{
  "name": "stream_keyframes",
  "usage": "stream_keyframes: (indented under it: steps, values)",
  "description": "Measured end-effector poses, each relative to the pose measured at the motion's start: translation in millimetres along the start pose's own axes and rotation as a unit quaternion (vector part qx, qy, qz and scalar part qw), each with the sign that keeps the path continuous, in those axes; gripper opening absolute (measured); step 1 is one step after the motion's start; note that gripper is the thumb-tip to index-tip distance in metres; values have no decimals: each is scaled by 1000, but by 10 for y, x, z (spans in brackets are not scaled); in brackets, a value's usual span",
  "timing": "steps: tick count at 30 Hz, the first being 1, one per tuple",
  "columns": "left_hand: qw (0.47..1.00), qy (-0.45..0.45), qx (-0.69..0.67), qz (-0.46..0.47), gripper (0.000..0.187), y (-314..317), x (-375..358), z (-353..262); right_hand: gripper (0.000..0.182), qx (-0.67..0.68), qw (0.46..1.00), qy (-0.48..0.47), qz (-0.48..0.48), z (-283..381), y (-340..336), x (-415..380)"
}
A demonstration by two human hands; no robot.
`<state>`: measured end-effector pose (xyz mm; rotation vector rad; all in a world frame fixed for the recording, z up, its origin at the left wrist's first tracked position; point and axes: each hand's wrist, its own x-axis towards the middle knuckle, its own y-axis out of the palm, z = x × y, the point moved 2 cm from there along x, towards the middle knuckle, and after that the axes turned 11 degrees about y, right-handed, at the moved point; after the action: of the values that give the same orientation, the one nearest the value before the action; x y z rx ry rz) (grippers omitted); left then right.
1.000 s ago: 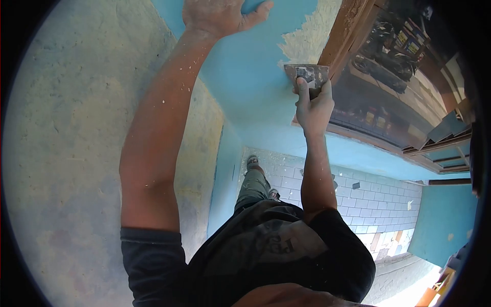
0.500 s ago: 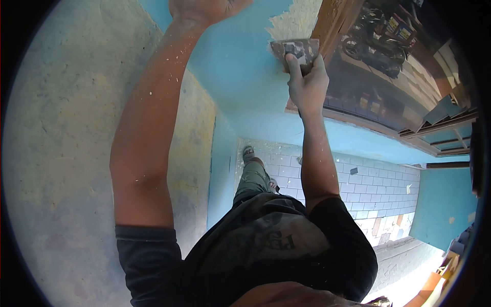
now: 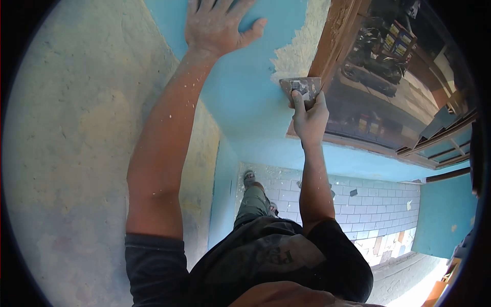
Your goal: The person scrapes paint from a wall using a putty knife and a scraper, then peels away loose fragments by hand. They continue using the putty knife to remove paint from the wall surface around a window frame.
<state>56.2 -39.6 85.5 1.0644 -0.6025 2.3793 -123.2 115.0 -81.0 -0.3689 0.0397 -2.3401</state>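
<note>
My left hand (image 3: 217, 28) rests spread against the blue painted wall (image 3: 235, 87), fingers apart and holding nothing. The tips of some fingers run out of the top of the view. In my right hand (image 3: 310, 120) is a putty scraper (image 3: 302, 88), its wide, paint-smeared blade against the wall beside the wooden window frame (image 3: 327, 51). Above the blade a ragged pale patch (image 3: 296, 56) shows where the blue coat is off. My thumb lies on the face of the scraper.
The window glass (image 3: 373, 97) on the right reflects a motorcycle and boxes. A bare, mottled wall (image 3: 76, 153) fills the left side. Below, pale flakes and a dark flat piece (image 3: 353, 193) lie on the tiled floor (image 3: 368, 204), near my sandalled feet (image 3: 249, 177).
My view has tilted up, so the wall and both arms sit lower in the picture. My left hand now shows almost whole. The scraper stays in my right hand, beside the window frame.
</note>
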Motion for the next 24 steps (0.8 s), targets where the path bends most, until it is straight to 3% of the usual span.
stream_keyframes:
  steps: [3, 7, 10, 12, 14, 16, 18, 20, 24]
  values:
    - [999, 20, 14, -41, 69, 20, 75, 45, 32, -70, 997, -2, 31, 215, 68, 109]
    - [999, -16, 36, -22, 58, 14, 67, 4, 31, 16, 997, 64, 27, 72, -17, -85]
    - [999, -20, 17, -26, 56, 27, 69, -6, 30, 39, 999, 11, 6, -85, 107, -59]
    - [999, -15, 13, -28, 56, 7, 89, 9, 29, -67, 997, -32, 22, 308, 217, 50]
    - [1000, -8, 7, -28, 56, -56, 74, 9, 30, -68, 996, -45, 42, 354, 220, 53]
    - [999, -8, -15, 43, 74, -71, 83, 35, 31, -18, 999, 4, 32, 242, 160, -1]
    - [999, -7, -7, 41, 74, -44, 79, 49, 32, 18, 1000, 19, 10, 171, 184, -40]
    - [999, -7, -3, 49, 74, -47, 90, 49, 32, 40, 999, -23, -10, 155, 298, -35]
    - [998, -20, -27, 51, 75, -114, 90, -6, 34, -12, 999, 5, 43, 448, 293, 7]
